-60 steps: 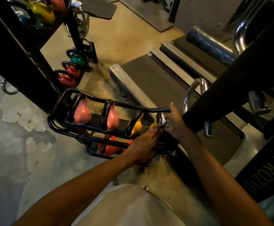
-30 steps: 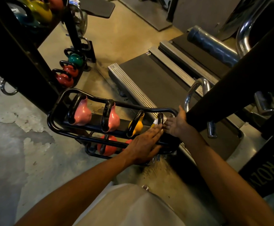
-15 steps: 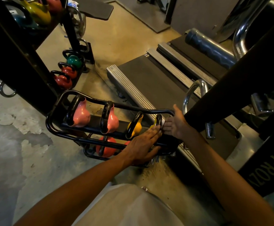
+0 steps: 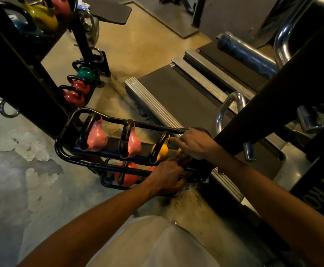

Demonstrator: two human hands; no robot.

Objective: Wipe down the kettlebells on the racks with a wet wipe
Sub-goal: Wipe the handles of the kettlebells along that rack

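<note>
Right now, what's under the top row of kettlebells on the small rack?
Through the small rack's bars a lower tier shows: one orange-red kettlebell in full and the edge of a second. The left hand covers the rest of that tier.

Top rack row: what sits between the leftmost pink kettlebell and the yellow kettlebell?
A second pink kettlebell sits between the leftmost pink kettlebell and the yellow kettlebell, seen in the head view.

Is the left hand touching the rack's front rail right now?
Touching. The head view shows the left hand lying over the black rack's front rail, its fingers crossing the bar with no gap visible.
</note>
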